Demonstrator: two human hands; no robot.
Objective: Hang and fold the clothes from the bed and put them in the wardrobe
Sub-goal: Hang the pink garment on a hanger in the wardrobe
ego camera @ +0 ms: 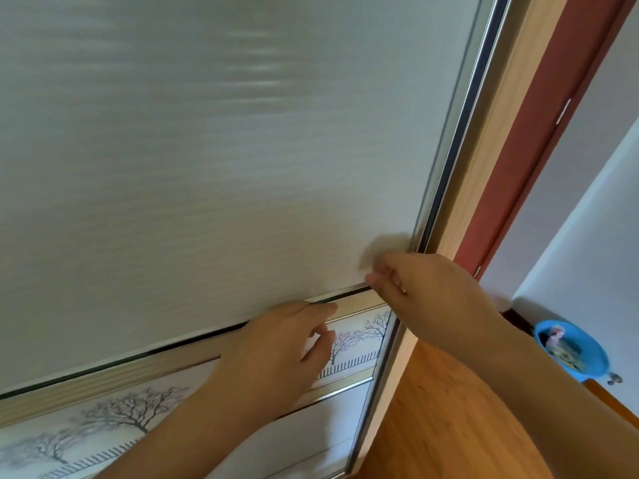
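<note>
Head view, the only one.
- The wardrobe door [242, 150], a white textured sliding panel, fills most of the frame. It is closed, or nearly so, against the pale wooden side post [511, 98] on the right.
- A tree-pattern band [131, 409] runs across the door below the white panel. A metal edge strip [460, 133] runs down its right side.
- Left hand [276, 347]: fingers mostly straight, laid against the band's upper trim and holding nothing.
- Right hand [428, 292]: just right of the left, at the corner where the trim meets the edge strip. Its fingertips [380, 281] are blurred, so it is unclear whether they hook the strip or only touch it.
- No clothes, hanger or bed are in view, and the wardrobe's inside is hidden behind the door.
- Far right: a red door frame [553, 98], and a blue basin [587, 344] on the wooden floor [449, 409].

Judgement: the step looks like working the sliding door, probably opening it to reach the inside. The next move calls for a firm hold on the right edge and a steady sideways push to the left along the track.
</note>
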